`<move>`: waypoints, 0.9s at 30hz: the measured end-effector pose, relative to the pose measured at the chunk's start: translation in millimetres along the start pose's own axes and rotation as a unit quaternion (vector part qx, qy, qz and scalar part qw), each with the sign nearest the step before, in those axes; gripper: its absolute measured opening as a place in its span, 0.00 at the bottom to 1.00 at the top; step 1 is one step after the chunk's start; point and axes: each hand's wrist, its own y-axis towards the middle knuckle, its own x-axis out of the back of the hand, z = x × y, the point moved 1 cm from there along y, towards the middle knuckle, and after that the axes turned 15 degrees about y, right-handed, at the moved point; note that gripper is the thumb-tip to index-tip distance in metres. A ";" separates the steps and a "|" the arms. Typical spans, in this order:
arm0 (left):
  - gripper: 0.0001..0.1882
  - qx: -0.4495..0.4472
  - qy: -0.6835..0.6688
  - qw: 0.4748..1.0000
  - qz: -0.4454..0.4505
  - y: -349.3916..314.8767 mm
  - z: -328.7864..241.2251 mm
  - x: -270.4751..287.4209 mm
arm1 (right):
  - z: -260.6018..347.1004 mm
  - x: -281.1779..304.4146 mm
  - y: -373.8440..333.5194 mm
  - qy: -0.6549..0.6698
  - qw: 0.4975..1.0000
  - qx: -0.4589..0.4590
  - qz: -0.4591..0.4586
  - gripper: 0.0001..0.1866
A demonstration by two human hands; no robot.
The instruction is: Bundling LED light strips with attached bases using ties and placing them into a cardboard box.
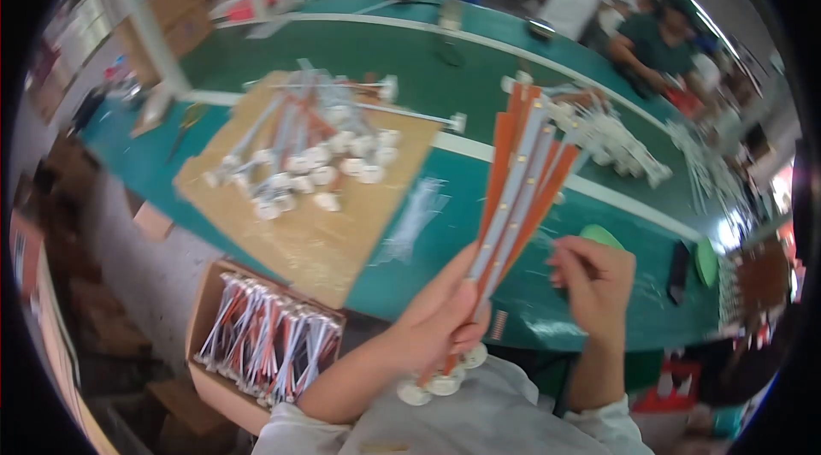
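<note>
My left hand (445,305) is wrapped round a bundle of LED strips (523,173), orange and pale grey flat strips with small yellowish dots. The bundle stands tilted up and fans out at its top. Round white end pieces (445,382) hang below my fist, against my clothing. To the right of the bundle and apart from it, my right hand (599,280) is raised over the table edge with its fingers curled in. Whatever its fingertips may hold is too small to make out. A green round object (601,237) lies just behind that hand.
On a cardboard sheet (376,224) lie many strips with white round ends (321,160). Thin clear ties (416,220) lie beside it. An open box (205,318) of strip bundles stands at the lower left. More white-ended strips (616,143) lie far right. A person (654,53) sits across the table.
</note>
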 end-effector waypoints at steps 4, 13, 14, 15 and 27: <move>0.37 0.043 0.026 0.993 0.105 21.7 10.1 -20.0 | 10.3 19.5 -15.1 -0.062 0.994 0.055 0.075 0.06; 0.35 0.082 0.126 0.984 0.098 65.2 30.5 -48.3 | -9.7 81.2 -34.9 -0.089 0.983 0.115 0.108 0.10; 0.32 0.074 0.142 0.983 0.087 68.6 33.0 -51.8 | -7.5 85.7 -35.5 -0.089 0.986 0.106 0.093 0.10; 0.32 0.074 0.146 0.982 0.090 72.4 35.3 -55.1 | -4.2 87.7 -36.2 -0.088 0.986 0.109 0.088 0.10; 0.07 -0.100 0.661 0.743 -0.006 109.1 15.3 -111.4 | 26.1 107.6 -31.4 -0.198 0.904 0.331 0.181 0.22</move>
